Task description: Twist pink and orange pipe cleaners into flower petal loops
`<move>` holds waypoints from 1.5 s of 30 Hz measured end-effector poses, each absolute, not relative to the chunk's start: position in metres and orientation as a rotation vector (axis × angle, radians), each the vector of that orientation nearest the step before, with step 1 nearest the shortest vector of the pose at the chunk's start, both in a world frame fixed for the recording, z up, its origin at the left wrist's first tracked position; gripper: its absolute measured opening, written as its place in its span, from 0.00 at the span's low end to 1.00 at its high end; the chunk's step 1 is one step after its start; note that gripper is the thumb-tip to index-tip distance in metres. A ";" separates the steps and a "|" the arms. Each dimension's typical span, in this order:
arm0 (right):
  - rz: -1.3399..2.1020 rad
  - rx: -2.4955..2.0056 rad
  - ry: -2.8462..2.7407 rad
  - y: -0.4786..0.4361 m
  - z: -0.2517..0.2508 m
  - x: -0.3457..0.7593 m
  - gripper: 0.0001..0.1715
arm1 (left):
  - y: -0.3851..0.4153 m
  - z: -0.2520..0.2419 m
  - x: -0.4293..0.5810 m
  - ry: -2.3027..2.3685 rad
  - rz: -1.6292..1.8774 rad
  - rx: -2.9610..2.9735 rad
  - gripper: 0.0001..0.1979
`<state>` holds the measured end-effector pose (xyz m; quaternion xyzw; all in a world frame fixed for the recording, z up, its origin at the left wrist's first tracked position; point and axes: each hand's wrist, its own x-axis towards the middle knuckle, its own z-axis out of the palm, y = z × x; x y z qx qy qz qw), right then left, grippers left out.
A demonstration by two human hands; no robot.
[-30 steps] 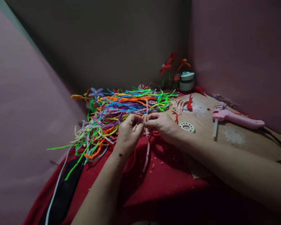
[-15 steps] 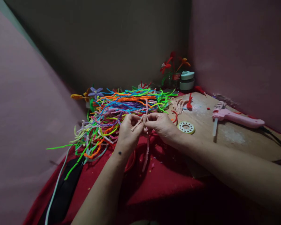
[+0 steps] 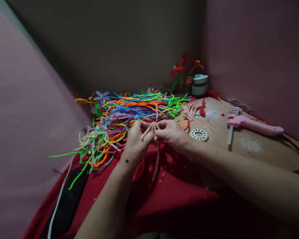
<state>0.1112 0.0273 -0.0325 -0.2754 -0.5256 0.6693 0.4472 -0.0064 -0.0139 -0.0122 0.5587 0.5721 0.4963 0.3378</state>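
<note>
Far left, low: flat black strap w/ thin white cord alongside, both lying on red cloth. Behind them, big loose heap of multicoloured pipe cleaners spread over cloth toward back wall. Small purple pipe-cleaner flower at heap's back-left edge.

Centre, just in front of heap: left hand & right hand close together, fingertips nearly meeting, both pinched on pale pink pipe-cleaner piece. Short ends fanned out above the pinch, one long tail hanging down btwn the wrists toward cloth. Exact finger placement too small to tell.

Near right hand, to its right: white round plastic disc w/ ring of holes, flat on brown wooden board. Further back on board: bunch of short pale pink pipe-cleaner bits, w/ small red pipe-cleaner bit touching or just beside; can't tell which.

Back corner: red & orange pipe-cleaner flowers upright, pale green lidded round tub just beside.

Far right: pink hot-glue gun on its side on board, tip toward the left, dark cable running off right edge.
</note>
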 end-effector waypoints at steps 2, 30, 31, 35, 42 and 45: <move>1.679 -0.686 -1.286 0.027 -0.032 0.111 0.07 | -0.014 -0.012 -0.007 1.469 1.288 1.429 0.14; 1.869 -0.596 -1.083 0.037 -0.031 0.117 0.01 | -0.018 -0.002 -0.018 1.290 1.341 1.947 0.08; 1.887 -0.598 -1.086 0.036 -0.030 0.117 0.02 | -0.017 -0.001 -0.019 1.301 1.328 1.966 0.08; 1.898 -0.593 -1.119 0.035 -0.028 0.118 0.04 | -0.017 0.003 -0.022 1.285 1.248 1.996 0.07; 1.901 -0.612 -1.175 0.036 -0.032 0.118 0.01 | -0.022 0.005 -0.020 1.223 1.195 1.850 0.05; 1.922 -0.646 -1.213 0.035 -0.032 0.118 0.02 | -0.025 0.007 -0.020 1.285 1.220 1.769 0.05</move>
